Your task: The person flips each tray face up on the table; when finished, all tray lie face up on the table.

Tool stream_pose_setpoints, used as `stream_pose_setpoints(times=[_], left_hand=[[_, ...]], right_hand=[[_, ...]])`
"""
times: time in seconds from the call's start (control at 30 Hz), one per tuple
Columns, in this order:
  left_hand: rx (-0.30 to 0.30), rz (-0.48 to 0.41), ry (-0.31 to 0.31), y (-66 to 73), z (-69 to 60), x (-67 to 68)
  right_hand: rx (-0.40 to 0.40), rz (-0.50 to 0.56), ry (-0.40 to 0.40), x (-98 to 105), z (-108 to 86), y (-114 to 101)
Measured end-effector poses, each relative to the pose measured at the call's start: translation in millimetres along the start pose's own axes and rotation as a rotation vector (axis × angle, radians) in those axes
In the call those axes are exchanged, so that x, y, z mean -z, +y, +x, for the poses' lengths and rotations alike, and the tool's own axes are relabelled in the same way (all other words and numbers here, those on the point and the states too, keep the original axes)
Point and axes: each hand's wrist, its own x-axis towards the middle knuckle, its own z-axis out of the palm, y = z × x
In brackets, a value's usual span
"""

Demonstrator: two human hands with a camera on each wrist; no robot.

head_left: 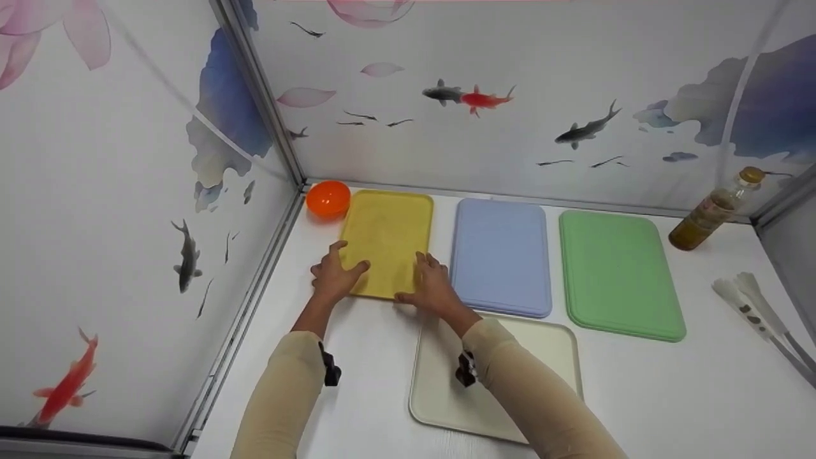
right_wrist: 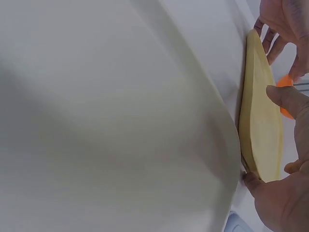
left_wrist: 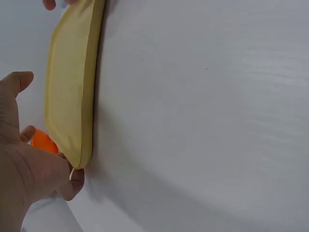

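Note:
A yellow rectangular tray with a low rim lies on the white table. At its near left edge is my left hand; in the left wrist view its fingers touch the tray's corner, while the thumb stands raised and apart. My right hand is at the near right edge, its thumb spread over the tray's near corner. In the right wrist view, a finger of that hand touches the tray's lower edge and the thumb is held off the surface. An orange bowl sits beside the tray's far left corner.
Right of the yellow tray lie a blue tray and a green tray. A beige tray is under my right forearm. An oil bottle and white-ended tongs are at the right. Printed walls enclose the table.

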Motion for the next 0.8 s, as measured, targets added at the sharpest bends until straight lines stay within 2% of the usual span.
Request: stream_pose_setpoints(times=[0.2, 0.3, 0.43, 0.6, 0.8], left_hand=[[-0.019, 0.103, 0.037, 15.7, -5.7, -9.5], [-0.077, 0.126, 0.069, 28.4, -9.5, -16.1], [-0.184, 0.101, 0.073, 51.4, -17.3, -28.5], [-0.289, 0.071, 0.029, 81.1, -27.8, -50.1], [-0.348, 0.042, -0.078, 102.7, -41.5, -74.8]], right_hand=[[0.067, 0.014, -0.038, 21, -5.3, -4], [0.092, 0.018, -0.038, 35, -8.5, -4], [0.061, -0.007, -0.021, 53, -13.1, 0], [0.021, -0.045, 0.02, 75, -21.4, 12], [0.008, -0.093, 0.096, 98, -33.9, 35]])
